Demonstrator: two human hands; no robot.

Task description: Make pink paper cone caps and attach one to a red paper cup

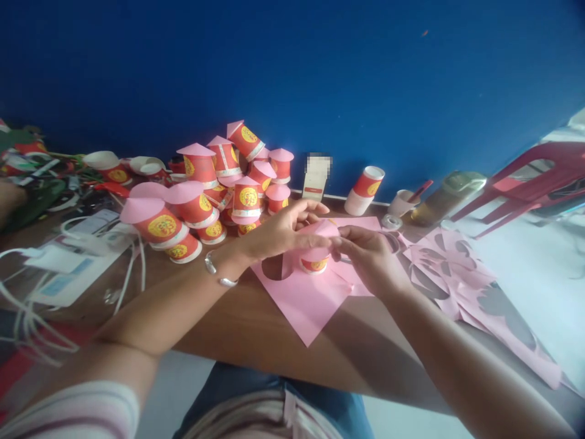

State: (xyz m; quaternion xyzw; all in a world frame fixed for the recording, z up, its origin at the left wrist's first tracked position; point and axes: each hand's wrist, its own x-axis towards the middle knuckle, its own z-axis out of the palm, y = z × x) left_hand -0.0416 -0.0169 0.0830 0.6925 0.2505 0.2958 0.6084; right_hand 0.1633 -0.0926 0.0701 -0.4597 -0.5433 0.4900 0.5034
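My left hand (286, 228) has its thumb along the near side of a pink paper cone (325, 228), with its fingers curved around behind. My right hand (368, 251) pinches the cone's right edge between thumb and fingertips. Just below the cone stands a red paper cup (313, 266) with a yellow print and white rim. The cone covers the cup's upper part, and I cannot tell whether the two touch. Under the cup lies a pink paper sheet (307, 311) with a round hole cut in it.
Several red cups with pink cone tops (247, 198) are piled at left. Behind my hands stand a phone (316, 178) and stacked cups (365, 190). Tape (391, 221), a jar (450, 196) and paper scraps (461, 283) lie right. A power strip (75, 268) trails cables left.
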